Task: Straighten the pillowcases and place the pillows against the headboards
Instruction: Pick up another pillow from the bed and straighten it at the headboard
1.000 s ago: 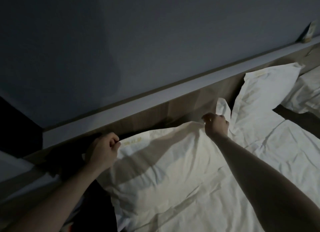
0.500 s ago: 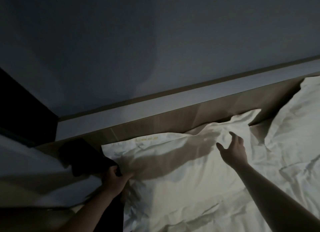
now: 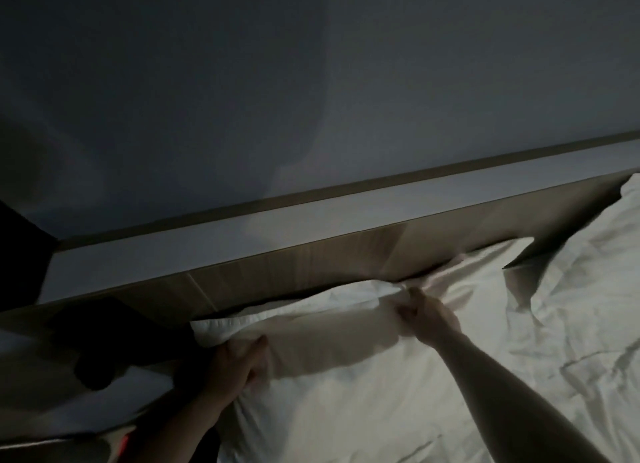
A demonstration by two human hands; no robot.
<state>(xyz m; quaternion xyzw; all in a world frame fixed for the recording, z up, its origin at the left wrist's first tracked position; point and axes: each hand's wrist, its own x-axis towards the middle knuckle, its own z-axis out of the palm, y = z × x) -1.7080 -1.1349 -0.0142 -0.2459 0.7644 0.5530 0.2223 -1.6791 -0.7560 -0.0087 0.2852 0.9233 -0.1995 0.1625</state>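
A white pillow (image 3: 346, 369) in a creased pillowcase lies on the bed with its far edge against the wooden headboard (image 3: 311, 265). My left hand (image 3: 239, 369) grips the pillowcase at the pillow's left end, fingers curled into the cloth. At the top edge, right of the middle, my right hand (image 3: 426, 315) pinches the pillowcase close to the headboard. A second white pillow (image 3: 595, 255) leans on the headboard at the right edge of the view.
A pale ledge (image 3: 311, 220) tops the headboard below a dark grey wall. Rumpled white bedding (image 3: 571, 376) covers the bed to the right. Left of the pillow is a dark shadowed gap (image 3: 114, 341) and a pale surface.
My right hand, open above the pillow half a second ago, now pinches the top edge. My left hand keeps its hold on the left end. The pillow sits closer to the headboard.
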